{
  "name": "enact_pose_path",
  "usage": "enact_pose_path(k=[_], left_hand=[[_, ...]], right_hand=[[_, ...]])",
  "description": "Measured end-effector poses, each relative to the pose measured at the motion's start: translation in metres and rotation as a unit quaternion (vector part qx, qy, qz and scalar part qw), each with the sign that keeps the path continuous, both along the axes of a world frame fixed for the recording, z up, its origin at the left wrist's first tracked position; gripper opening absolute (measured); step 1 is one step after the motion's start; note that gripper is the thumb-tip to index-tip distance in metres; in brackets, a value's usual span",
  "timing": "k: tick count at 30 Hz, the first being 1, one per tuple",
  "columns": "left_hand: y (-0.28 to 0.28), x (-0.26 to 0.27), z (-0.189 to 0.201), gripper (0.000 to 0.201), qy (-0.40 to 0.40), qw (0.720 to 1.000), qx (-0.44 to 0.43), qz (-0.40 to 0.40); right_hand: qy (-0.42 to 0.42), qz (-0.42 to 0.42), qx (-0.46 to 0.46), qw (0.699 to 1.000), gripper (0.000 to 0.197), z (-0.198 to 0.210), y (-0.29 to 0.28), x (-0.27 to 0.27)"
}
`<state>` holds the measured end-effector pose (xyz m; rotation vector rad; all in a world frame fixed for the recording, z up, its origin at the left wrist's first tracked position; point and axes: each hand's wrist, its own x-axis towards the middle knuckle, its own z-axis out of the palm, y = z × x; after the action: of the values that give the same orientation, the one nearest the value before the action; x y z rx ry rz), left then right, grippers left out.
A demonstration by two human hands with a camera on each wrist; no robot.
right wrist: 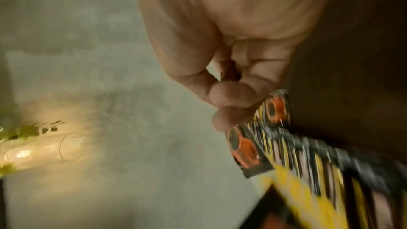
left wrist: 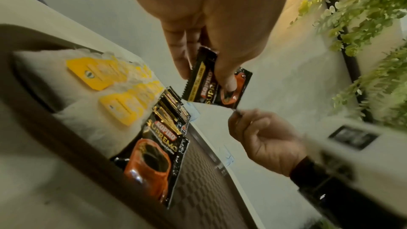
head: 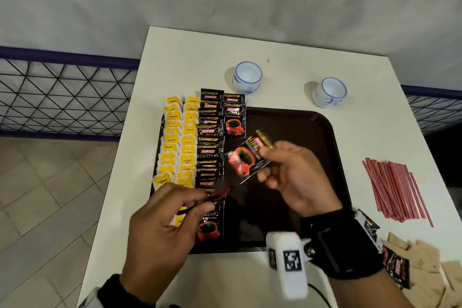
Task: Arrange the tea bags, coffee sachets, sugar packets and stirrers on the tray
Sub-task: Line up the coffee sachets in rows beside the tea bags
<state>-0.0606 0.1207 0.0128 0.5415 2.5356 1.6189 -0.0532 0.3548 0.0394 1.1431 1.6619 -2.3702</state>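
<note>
White surface (head: 287,57) against a grey wall, dark tray (head: 312,132) on it. Both hands are over the tray with coffee sachets. The right hand (head: 295,177) has its grip clamped on a Kopiko sachet (head: 246,160), thumb and fingertips pinching; the sachet's long axis runs diagonally, far-right to near-left, above the tray middle. The left hand (head: 162,222) pinches another sachet (left wrist: 216,79) by one end. The coffee columns (head: 210,137) lie left of the held sachet, the second column only started at the far end, so the right hand is nearer that gap. Tea bags (head: 177,142) fill the tray's left edge. Stirrers (head: 397,187) and sugar packets (head: 425,257) wait off-tray, right. Two cups (head: 247,76) far.
</note>
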Motion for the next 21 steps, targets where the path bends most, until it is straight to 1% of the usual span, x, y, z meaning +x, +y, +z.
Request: enact_pose_path(k=[1, 3, 5, 6, 7, 11, 13, 16, 18, 19, 21], left_hand=[[-0.004, -0.001, -0.001, 0.013, -0.009, 1.0, 0.01, -0.004], [-0.011, -0.003, -0.003, 0.017, -0.082, 0.995, 0.047, 0.01], [-0.015, -0.004, -0.003, 0.011, -0.184, 0.977, 0.102, 0.03], [-0.016, -0.004, -0.002, 0.011, -0.223, 0.966, 0.125, 0.036], [-0.017, -0.004, -0.001, 0.013, -0.245, 0.959, 0.135, 0.035], [-0.021, -0.006, -0.007, 0.021, -0.278, 0.951, 0.135, 0.01], [-0.023, -0.006, -0.011, 0.025, -0.292, 0.949, 0.119, -0.009], [-0.026, -0.007, -0.016, 0.028, -0.313, 0.945, 0.096, -0.017], [-0.027, -0.006, -0.019, 0.026, -0.331, 0.938, 0.099, -0.009], [-0.027, -0.006, -0.02, 0.027, -0.339, 0.935, 0.103, -0.005], [-0.028, -0.006, -0.022, 0.03, -0.338, 0.934, 0.111, 0.0]], right_hand=[[0.004, -0.012, 0.033, 0.999, 0.024, 0.001, 0.01, -0.001], [0.002, -0.016, 0.08, 0.997, 0.018, -0.001, 0.029, -0.004], [-0.006, -0.002, 0.096, 0.995, 0.013, -0.006, 0.04, -0.006], [-0.01, 0.008, 0.099, 0.995, 0.012, -0.01, 0.044, -0.007], [-0.011, 0.015, 0.099, 0.995, 0.012, -0.013, 0.045, -0.009], [0.01, 0.02, 0.061, 0.998, 0.013, -0.024, 0.045, -0.018], [0.012, 0.025, 0.061, 0.998, 0.015, -0.028, 0.045, -0.022], [0.0, 0.054, 0.121, 0.991, 0.014, -0.034, 0.047, -0.032], [-0.015, 0.079, 0.173, 0.982, 0.021, -0.038, 0.049, -0.039], [-0.021, 0.086, 0.188, 0.978, 0.023, -0.042, 0.05, -0.043], [-0.026, 0.095, 0.204, 0.974, 0.02, -0.047, 0.051, -0.052]])
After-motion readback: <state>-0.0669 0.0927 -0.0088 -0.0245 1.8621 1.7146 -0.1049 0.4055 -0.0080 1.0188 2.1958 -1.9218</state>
